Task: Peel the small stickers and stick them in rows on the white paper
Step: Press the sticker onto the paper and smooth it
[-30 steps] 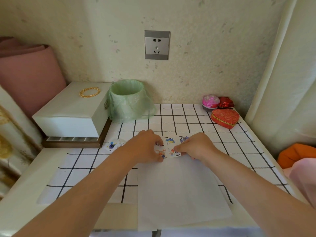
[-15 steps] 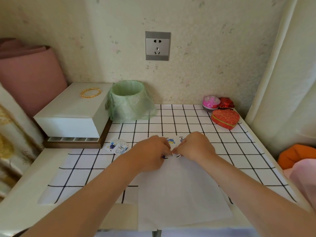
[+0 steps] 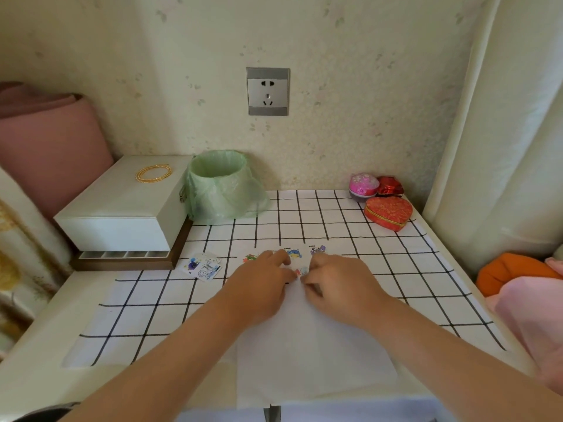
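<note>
Centrally, left hand (image 3: pixel 262 287), right hand (image 3: pixel 338 284), both pinching one small sticker (image 3: pixel 301 272) between them, over white paper (image 3: pixel 313 360)

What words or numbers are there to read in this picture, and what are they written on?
No text can be read anywhere.
Stuck stickers on the white paper: cartoon pictures, too small for any writing.
Small sticker pinched between the left hand and right hand: too blurred.
Sticker sheets: blurred drawings.
Wall socket: no label visible.
</note>
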Motion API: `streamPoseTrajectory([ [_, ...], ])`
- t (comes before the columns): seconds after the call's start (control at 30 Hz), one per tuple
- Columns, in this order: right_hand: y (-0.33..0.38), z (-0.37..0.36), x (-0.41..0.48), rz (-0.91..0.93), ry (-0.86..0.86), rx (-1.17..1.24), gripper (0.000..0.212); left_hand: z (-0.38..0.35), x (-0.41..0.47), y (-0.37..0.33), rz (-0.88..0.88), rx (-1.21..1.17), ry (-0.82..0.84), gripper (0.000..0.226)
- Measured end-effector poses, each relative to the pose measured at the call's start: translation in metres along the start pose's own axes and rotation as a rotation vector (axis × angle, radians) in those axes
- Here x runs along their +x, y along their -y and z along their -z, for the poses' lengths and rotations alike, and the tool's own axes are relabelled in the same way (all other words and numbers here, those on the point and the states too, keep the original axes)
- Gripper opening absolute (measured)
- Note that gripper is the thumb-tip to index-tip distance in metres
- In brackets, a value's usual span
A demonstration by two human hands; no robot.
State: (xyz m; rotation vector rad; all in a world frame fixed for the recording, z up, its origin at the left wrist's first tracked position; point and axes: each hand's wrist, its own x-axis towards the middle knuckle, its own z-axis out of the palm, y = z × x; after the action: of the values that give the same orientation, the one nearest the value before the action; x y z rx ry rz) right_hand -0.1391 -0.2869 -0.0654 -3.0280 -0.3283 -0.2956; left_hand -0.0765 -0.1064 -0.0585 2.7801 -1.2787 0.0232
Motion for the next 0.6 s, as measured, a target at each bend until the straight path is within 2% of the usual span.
streamPoseTrajectory([
  [0.13, -0.004, -0.002, -0.009, 0.053, -0.018, -0.068, 0.029, -0.010, -0.003, 0.001, -0.063, 0.074, -0.088, 0.040],
  [0.3, -0.005, -0.002, -0.013, -0.014, -0.066, -0.041, 0.040, -0.025, -0.008, 0.005, -0.079, 0.129, -0.156, 0.038],
  [0.47, 0.001, -0.003, -0.014, -0.034, -0.092, -0.073, 0.031, -0.025, -0.014, -0.001, -0.038, 0.176, -0.078, 0.048],
  [0.6, 0.000, -0.006, -0.018, 0.022, -0.043, -0.095, 0.043, -0.026, -0.022, -0.007, -0.023, 0.201, -0.008, 0.059],
])
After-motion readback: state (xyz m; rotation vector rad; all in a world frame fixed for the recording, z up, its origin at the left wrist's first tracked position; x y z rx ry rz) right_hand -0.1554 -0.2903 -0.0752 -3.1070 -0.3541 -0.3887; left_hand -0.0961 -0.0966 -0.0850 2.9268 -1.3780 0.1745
